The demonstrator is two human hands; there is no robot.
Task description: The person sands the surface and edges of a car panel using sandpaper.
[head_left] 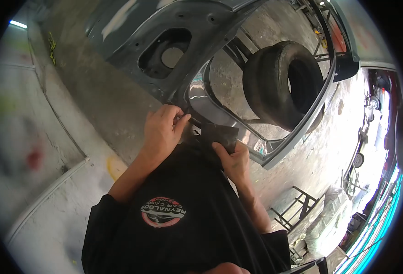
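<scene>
My right hand (235,160) grips a dark, flat sheet (219,136) that looks like sandpaper, its thumb lying on the face. To the left, my left hand (164,128) is closed, thumb and index finger pinched together at a narrow dark edge. Whether that edge belongs to the same sheet I cannot make out. Both hands are in front of my black shirt, close to the near edge of a grey car door panel (165,86). The door's window frame (297,132) curves away to the right.
A worn tyre (267,86) appears through the window opening. Metal stand legs (238,50) are under the door. A paint-marked white wall (41,150) runs along the left. At lower right are a black metal frame (297,208) and a plastic-wrapped item (331,223).
</scene>
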